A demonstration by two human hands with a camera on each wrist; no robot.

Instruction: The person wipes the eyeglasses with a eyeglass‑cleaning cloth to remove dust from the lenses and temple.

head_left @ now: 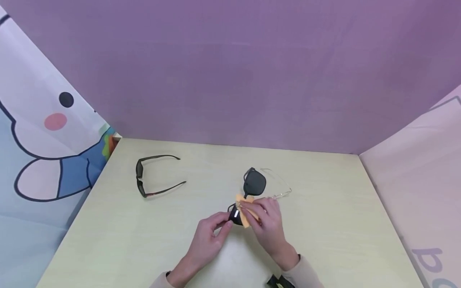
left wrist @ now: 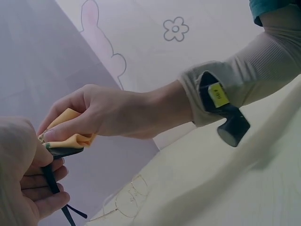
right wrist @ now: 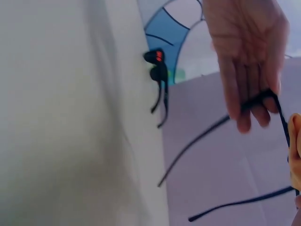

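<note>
My left hand pinches a pair of black sunglasses at one end of the frame, beside the near lens. An orange cloth is pinched between the thumb and fingers of my right hand and lies over that near lens, partly hiding it. The far lens stays uncovered. In the right wrist view, the sunglasses' two temples are unfolded and point away from the lenses, with the left hand's fingers behind one hinge. The left wrist view shows the cloth folded against the lens edge.
Another pair of dark sunglasses lies with temples spread on the table's left side. Thin-rimmed metal glasses lie just beyond the right hand. A black wrist-worn device sits at the right sleeve. A purple backdrop rises behind the table.
</note>
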